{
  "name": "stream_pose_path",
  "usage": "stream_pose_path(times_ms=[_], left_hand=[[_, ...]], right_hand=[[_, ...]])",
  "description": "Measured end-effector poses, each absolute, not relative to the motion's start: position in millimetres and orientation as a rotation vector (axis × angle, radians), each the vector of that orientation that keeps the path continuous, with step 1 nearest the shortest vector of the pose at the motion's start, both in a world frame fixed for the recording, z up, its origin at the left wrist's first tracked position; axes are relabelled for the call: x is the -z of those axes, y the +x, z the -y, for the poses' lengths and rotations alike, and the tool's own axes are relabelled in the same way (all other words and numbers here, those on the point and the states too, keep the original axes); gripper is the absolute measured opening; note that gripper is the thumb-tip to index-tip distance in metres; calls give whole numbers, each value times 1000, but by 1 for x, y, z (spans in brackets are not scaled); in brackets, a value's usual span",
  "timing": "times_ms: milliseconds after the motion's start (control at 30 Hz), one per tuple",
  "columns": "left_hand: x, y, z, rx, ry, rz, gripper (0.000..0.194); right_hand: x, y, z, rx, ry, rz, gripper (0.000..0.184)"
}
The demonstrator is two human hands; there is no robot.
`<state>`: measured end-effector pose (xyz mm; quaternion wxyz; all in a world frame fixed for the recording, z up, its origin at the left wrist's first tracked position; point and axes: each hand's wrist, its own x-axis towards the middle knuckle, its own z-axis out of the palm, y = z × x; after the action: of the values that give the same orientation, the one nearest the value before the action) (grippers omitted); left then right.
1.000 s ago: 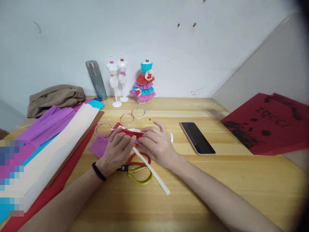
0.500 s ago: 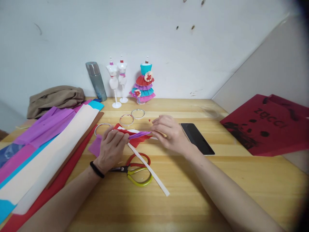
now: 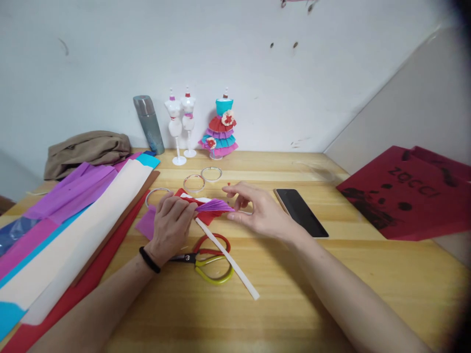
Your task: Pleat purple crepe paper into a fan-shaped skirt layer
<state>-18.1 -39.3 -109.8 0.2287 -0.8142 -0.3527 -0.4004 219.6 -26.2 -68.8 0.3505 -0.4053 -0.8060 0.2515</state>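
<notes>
My left hand (image 3: 172, 223), with a black band at the wrist, is closed on one end of a pleated strip of purple crepe paper (image 3: 214, 206). The strip's free end fans out to the right. Beside that end is my right hand (image 3: 253, 208), thumb and fingers apart; whether the thumb touches the paper is hard to tell. Red crepe paper (image 3: 208, 218) and a white piece lie under the strip. A narrow white strip (image 3: 228, 260) crosses the scissors (image 3: 214, 269), which have one red and one yellow handle. Another purple piece (image 3: 146, 223) lies by my left hand.
Sheets of coloured crepe paper (image 3: 91, 220) cover the left side. Several rings, such as a silver ring (image 3: 211, 180), lie ahead. Behind stand white dress forms (image 3: 175, 125), a dressed form (image 3: 220, 132) and a flask (image 3: 150, 125). A phone (image 3: 300, 212) and red bag (image 3: 405, 196) are right.
My right hand's fingers have spread and come off the purple strip's upper side. The strip's right end has fanned out wider. My left hand keeps its hold.
</notes>
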Motion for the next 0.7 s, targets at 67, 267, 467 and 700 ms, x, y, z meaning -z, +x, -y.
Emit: stream_pose_path(times_ms=[67,267,467,700], left_hand=[[110,-19,40,1155,-2229,979,20],[105,-14,46,1309,-2187,1029,22],[98,-5,56,1222,-2109,984,23],[98,-2,64,1023,-2076,901,26]], right_hand=[[74,218,23,-700,-1167,1939,27],[83,197,33,-1449,-1073,1795,22],[85,165,53,-1649,-843,1394,22],[87,156,60,-1593,-819,1264,30]])
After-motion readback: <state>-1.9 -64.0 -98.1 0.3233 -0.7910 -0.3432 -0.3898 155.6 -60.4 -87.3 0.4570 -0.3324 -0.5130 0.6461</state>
